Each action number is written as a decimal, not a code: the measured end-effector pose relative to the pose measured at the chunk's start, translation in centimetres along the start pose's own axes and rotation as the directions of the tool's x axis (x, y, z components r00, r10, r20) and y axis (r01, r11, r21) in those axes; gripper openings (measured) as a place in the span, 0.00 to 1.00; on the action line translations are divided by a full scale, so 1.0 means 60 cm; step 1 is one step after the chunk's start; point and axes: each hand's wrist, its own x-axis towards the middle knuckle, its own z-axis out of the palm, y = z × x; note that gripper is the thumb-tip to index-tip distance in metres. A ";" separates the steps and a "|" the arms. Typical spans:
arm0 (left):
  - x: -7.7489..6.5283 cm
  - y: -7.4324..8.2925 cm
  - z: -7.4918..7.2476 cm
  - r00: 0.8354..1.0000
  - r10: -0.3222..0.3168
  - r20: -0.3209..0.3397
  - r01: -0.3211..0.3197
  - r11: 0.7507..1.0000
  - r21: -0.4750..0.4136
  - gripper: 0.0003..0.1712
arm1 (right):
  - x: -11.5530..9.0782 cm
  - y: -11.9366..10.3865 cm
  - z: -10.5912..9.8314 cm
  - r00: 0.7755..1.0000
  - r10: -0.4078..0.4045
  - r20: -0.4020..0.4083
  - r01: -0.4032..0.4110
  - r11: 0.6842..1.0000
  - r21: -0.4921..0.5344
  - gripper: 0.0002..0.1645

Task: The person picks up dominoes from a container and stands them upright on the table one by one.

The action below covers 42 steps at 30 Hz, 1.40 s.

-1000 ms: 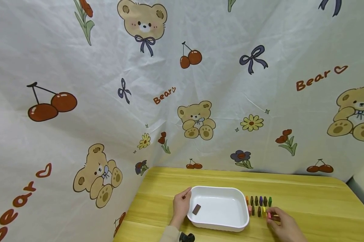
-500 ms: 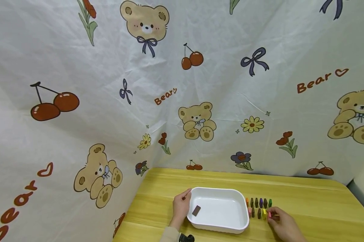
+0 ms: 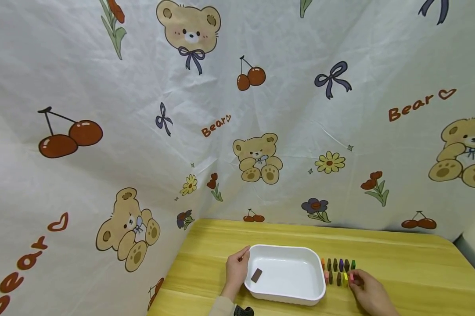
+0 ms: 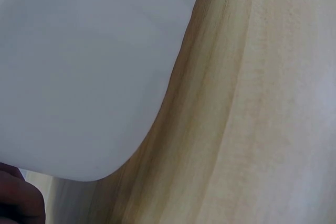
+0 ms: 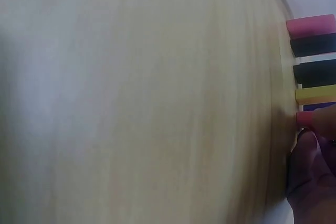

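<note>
My left hand [image 3: 236, 268] grips the left rim of a white rectangular tray [image 3: 286, 274] on the table. Inside, near that end, lies a dark brown domino-like block [image 3: 256, 275]. To the right of the tray, similar small coloured blocks stand on edge in two rows. My right hand [image 3: 369, 292] pinches a pink block [image 3: 351, 278] between thumb and finger at the right end of the front row. A yellow block [image 3: 345, 279] stands just left of it. In the right wrist view, the fingertips partly cover the pink block [image 5: 304, 119].
The back row holds orange, dark, purple and green blocks [image 3: 353, 264]. Another pink block [image 3: 326, 277] stands close to the tray's right wall. Wood-grain table [image 3: 419, 267] extends right, and a bear-print cloth [image 3: 285, 109] hangs behind and at the left.
My right hand has shifted the pink block slightly away from me, bringing it into line beside the yellow one. The left hand and tray have stayed put.
</note>
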 end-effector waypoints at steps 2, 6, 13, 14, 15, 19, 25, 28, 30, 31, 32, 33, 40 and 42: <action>-0.001 0.000 0.000 1.000 -0.001 0.001 0.001 1.000 0.004 0.11 | 0.000 0.004 0.001 1.000 0.001 -0.001 -0.001 1.000 -0.010 0.21; 0.000 0.000 0.000 1.000 -0.005 0.001 0.005 1.000 0.005 0.12 | -0.001 0.007 0.002 1.000 -0.003 -0.015 0.002 1.000 -0.024 0.24; -0.004 0.004 -0.002 1.000 -0.013 0.016 0.013 1.000 0.010 0.12 | -0.006 0.004 0.005 1.000 -0.004 -0.017 0.003 1.000 -0.023 0.25; -0.005 0.005 -0.002 1.000 -0.008 0.021 0.008 1.000 0.009 0.12 | -0.007 0.004 0.005 1.000 0.000 -0.021 0.000 1.000 -0.023 0.25; -0.006 0.006 -0.003 1.000 -0.010 0.025 0.010 1.000 0.007 0.13 | -0.008 0.003 0.005 1.000 0.001 -0.024 -0.002 1.000 -0.024 0.25; -0.005 0.006 -0.005 1.000 -0.004 0.023 0.004 1.000 0.003 0.13 | -0.010 -0.001 0.006 0.999 -0.010 -0.043 0.009 1.000 -0.020 0.25; -0.002 0.006 -0.006 1.000 -0.006 0.026 0.005 1.000 0.005 0.13 | -0.011 -0.001 0.009 0.998 -0.009 -0.066 0.008 1.000 -0.009 0.25; -0.004 0.009 -0.007 1.000 -0.012 0.027 0.011 1.000 0.005 0.13 | -0.012 0.002 0.012 0.997 0.010 -0.071 -0.010 1.000 0.000 0.25; -0.005 0.012 -0.007 1.000 -0.013 0.025 0.013 1.000 0.011 0.13 | -0.012 0.004 0.014 0.996 0.029 -0.080 -0.028 1.000 0.014 0.24; -0.007 0.014 -0.008 1.000 -0.007 0.026 0.006 1.000 0.017 0.13 | -0.012 0.005 0.014 0.996 0.039 -0.084 -0.037 0.999 0.021 0.24; -0.009 0.018 -0.009 1.000 -0.009 0.024 0.009 1.000 0.012 0.13 | -0.012 0.005 0.014 0.995 0.050 -0.090 -0.047 0.998 0.030 0.24; -0.012 0.023 -0.011 1.000 0.000 0.022 0.000 1.000 0.008 0.14 | -0.013 0.005 0.015 0.994 0.064 -0.089 -0.060 0.997 0.042 0.24; -0.026 0.038 -0.017 1.000 0.002 0.021 -0.002 1.000 0.011 0.15 | -0.020 0.003 0.015 0.988 0.143 -0.062 -0.134 0.981 0.137 0.28; -0.021 0.033 -0.014 1.000 -0.008 0.026 0.008 1.000 0.011 0.14 | -0.022 0.001 0.012 0.985 0.166 -0.055 -0.155 0.974 0.165 0.28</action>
